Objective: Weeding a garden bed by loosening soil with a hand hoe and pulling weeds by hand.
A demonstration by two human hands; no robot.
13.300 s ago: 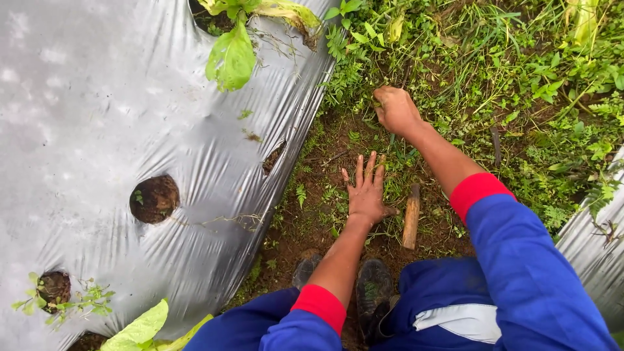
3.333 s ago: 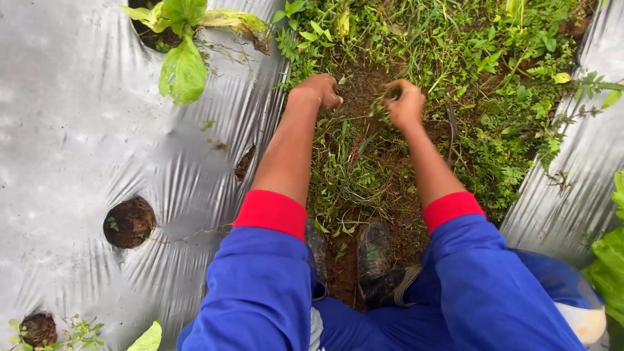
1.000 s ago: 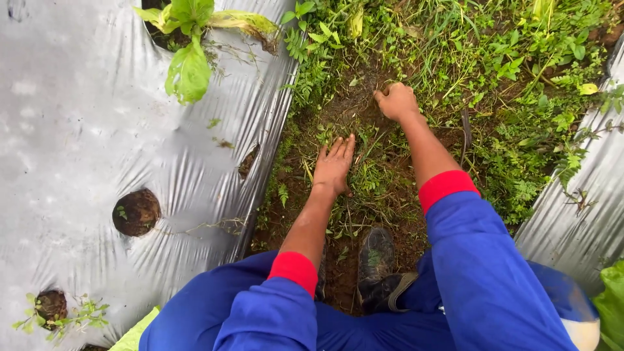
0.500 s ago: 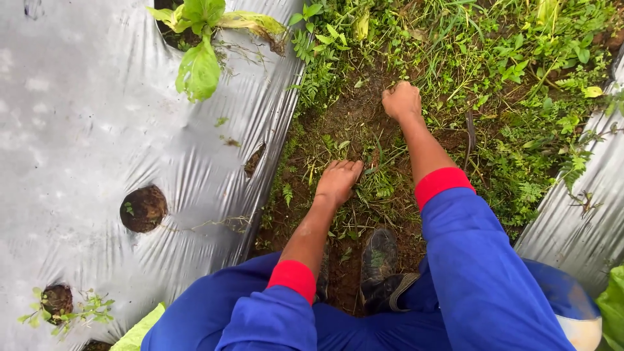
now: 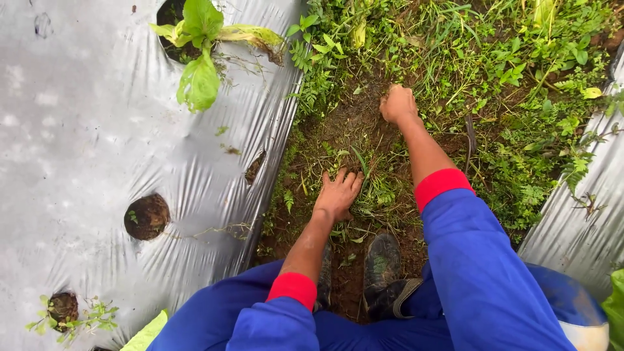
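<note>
I crouch in a weedy furrow between two beds covered in silver plastic mulch. My left hand (image 5: 337, 194) lies flat on the soil and short grass (image 5: 380, 195), fingers spread, holding nothing. My right hand (image 5: 398, 104) reaches farther ahead, fingers curled into a fist at the ground among low weeds (image 5: 455, 58); whether it grips any stems I cannot see. Both arms wear blue sleeves with red cuffs. My dark boots (image 5: 382, 263) rest on bare soil just behind the left hand.
Silver plastic mulch (image 5: 84, 130) covers the left bed, with round planting holes (image 5: 147, 216) and a leafy green seedling (image 5: 198, 65) at the top. A small tear (image 5: 255, 168) sits near its edge. More mulch (image 5: 578, 214) lies at the right. Dense weeds fill the furrow ahead.
My left hand slid back toward me and settled flat on the ground nearer my boots. The right hand stayed at the weeds ahead. The view shifted slightly.
</note>
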